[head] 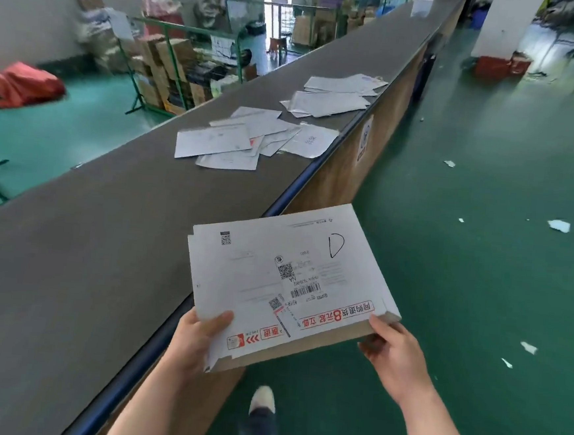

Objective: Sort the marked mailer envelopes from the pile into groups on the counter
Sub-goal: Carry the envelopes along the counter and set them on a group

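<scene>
Both hands, left hand [201, 334] and right hand [391, 352], pinch the stack of mailers [284, 282] marked D; the loose lower sheets may slide out toward 6 o'clock, far from the counter [106, 223].

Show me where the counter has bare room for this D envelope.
The dark grey counter is bare between the held stack of white mailer envelopes and the nearest scattered envelope heap. Farther along, two more heaps crowd the right edge.

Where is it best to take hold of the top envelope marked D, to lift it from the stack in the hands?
Probably the near right corner of the D envelope, from the right: there the right hand is close, and the left hand thumb pins the near left edge.
</scene>
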Available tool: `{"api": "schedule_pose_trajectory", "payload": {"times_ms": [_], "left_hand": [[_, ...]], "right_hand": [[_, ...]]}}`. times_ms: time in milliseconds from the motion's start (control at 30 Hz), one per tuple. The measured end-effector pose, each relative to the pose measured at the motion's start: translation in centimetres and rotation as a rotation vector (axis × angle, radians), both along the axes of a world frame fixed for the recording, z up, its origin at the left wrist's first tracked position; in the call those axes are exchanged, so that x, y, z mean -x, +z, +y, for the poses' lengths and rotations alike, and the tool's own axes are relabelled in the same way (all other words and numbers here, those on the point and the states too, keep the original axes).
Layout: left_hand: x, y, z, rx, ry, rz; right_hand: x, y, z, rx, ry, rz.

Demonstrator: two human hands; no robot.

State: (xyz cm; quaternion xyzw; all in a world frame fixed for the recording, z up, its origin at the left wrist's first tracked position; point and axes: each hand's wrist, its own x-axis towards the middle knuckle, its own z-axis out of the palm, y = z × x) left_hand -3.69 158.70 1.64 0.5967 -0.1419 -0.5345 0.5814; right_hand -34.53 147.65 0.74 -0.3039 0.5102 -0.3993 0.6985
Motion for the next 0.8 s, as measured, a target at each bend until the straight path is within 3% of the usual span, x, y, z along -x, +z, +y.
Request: {"api": "schedule_pose_trajectory", "payload": {"times_ms": [200, 533, 800], "left_hand": [[-6.9, -4.2, -15.3, 0.005, 0.108, 0.110], [-16.7, -1.0, -33.9, 0.062, 0.137, 0.167], [-20.6, -1.8, -41.3, 0.019, 0.377, 0.114]], "right_hand": [[-10.1, -0.6, -17.0, 0.084, 0.294, 0.181], [-21.3, 2.2, -37.4, 0.114, 0.219, 0.230], [-28.1, -1.2, -50.2, 0.078, 0.318, 0.153]]}}
